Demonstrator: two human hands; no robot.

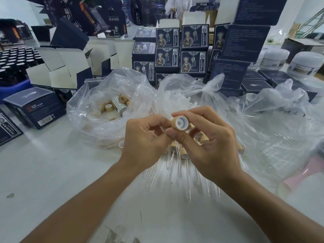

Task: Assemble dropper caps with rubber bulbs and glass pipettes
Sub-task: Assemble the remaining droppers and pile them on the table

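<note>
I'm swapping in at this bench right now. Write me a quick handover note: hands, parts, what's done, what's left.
Right hand pinches a cap, its open white-lined end facing you, no pipette in it.
Left hand is curled close beside the cap; whether it holds anything I can't tell.
Loose caps sit in the left bag.
Done: finished droppers lie on the table under the hands.
Left: fit a pipette into this cap, then work through the bag.
</note>
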